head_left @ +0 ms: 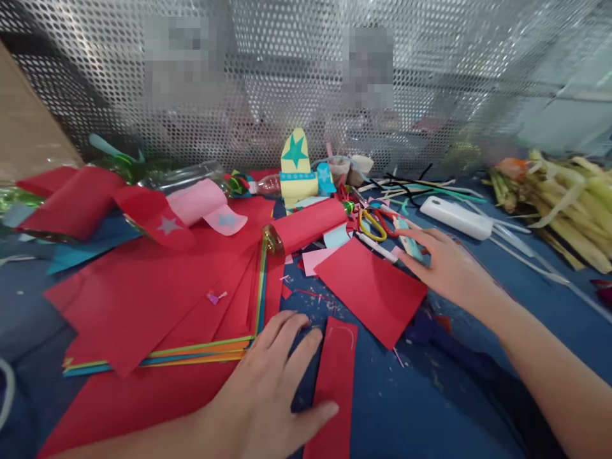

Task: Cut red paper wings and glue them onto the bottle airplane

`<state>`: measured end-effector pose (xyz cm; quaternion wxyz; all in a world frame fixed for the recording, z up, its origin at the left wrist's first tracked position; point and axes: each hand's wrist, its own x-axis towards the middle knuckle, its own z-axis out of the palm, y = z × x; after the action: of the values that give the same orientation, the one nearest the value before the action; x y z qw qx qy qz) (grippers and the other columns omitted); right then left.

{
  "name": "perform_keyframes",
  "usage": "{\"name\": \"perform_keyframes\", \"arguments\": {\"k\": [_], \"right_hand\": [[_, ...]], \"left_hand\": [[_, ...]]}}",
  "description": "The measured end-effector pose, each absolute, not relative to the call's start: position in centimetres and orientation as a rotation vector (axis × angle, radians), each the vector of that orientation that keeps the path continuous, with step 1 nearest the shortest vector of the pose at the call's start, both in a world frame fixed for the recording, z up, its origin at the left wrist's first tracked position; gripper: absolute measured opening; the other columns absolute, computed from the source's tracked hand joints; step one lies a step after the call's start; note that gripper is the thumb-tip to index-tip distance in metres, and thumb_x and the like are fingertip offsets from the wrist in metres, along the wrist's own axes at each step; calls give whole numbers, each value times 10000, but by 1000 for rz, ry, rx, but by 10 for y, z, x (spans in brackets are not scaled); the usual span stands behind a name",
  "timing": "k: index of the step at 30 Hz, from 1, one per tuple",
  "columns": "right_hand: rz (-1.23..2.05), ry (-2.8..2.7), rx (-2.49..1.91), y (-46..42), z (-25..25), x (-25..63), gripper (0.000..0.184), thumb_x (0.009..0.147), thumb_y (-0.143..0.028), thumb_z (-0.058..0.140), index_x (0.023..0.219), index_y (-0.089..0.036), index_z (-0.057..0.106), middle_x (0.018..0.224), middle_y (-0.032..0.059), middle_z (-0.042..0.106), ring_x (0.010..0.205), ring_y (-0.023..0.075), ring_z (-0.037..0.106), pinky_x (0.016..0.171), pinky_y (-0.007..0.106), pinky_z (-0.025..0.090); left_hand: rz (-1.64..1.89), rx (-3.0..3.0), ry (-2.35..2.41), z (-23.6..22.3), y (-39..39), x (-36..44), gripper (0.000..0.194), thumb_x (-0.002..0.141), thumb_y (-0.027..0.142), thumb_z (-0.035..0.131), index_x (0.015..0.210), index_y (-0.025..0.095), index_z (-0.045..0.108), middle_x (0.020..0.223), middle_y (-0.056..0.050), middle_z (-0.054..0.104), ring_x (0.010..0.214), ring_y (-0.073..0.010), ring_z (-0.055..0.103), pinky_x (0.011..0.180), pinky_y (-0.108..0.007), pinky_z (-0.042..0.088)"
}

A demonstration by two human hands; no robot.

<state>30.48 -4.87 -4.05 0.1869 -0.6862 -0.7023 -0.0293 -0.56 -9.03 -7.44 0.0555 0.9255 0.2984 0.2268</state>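
My left hand (268, 382) is open, palm down over the table near the front. Its thumb lies over a narrow red paper strip (335, 382) with a pale curved line near its far end. My right hand (444, 268) reaches to the right of the pile, fingers stretched and apart around a slim teal-and-white tool (410, 241); whether it grips the tool is unclear. Close by are yellow-handled scissors (371, 224), a white pen (375, 247) and a square red sheet (370, 287). A bottle wrapped in red paper (310, 225) lies behind them.
Stacked red sheets (157, 287) with coloured edges cover the left. Behind stand more paper-wrapped bottles (79, 201) and a yellow piece with a green star (295, 153). A white glue gun (456, 217), its cord, dry husks (568, 210) and a dark purple object (444, 338) occupy the right.
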Motion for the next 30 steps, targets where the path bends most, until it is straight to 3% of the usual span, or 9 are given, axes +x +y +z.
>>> {"name": "perform_keyframes", "arguments": {"k": [4,9,14,17,21,25,30], "right_hand": [[3,-2020,-1932,-43,-41,307,362,879,-233,446,1205,-150,580,1243,168,598,1093,293,601,848,438,515],[21,-1969,-1920,-48,-31,308,308,885,-239,449,1144,-190,610,1240,124,606,1005,248,640,818,381,521],[38,-1878,-1943,-55,-20,311,151,868,-216,490,928,-193,627,924,69,708,815,201,680,719,309,539],[63,-1884,-1978,-50,-21,308,133,865,-163,498,892,-186,626,871,62,715,766,191,685,707,296,533],[76,-1953,-2043,-32,-24,299,136,898,-169,515,925,-165,648,956,66,703,814,173,669,764,309,522],[45,-2030,-2162,0,-21,291,211,922,-284,539,1077,-159,609,1117,70,634,983,199,616,851,418,500],[119,-2040,-2385,47,-12,281,303,901,-312,574,1158,-153,574,1185,98,590,996,219,605,838,423,508]], "left_hand": [[603,2798,888,-76,-87,-6,604,689,308,707,1230,153,489,1207,-162,551,1130,-363,522,849,-541,535],[576,2719,835,-69,-86,-5,525,769,205,628,1269,230,470,1212,-102,574,1141,-282,547,899,-442,530],[578,2638,789,-67,-85,-4,483,797,178,612,1256,263,488,1186,-73,599,1138,-244,554,911,-390,523],[566,2581,816,-67,-84,-3,467,792,151,604,1233,275,509,1177,-63,597,1135,-237,548,914,-396,518],[524,2454,820,-65,-83,0,441,781,106,573,1185,280,535,1155,-55,594,1128,-231,538,930,-419,497],[499,2368,774,-59,-83,3,425,768,74,551,1143,273,549,1145,-50,588,1108,-207,546,946,-409,484],[465,2437,801,-57,-86,1,464,740,59,536,1150,276,541,1294,-72,510,1227,-237,472,979,-449,459]]}}
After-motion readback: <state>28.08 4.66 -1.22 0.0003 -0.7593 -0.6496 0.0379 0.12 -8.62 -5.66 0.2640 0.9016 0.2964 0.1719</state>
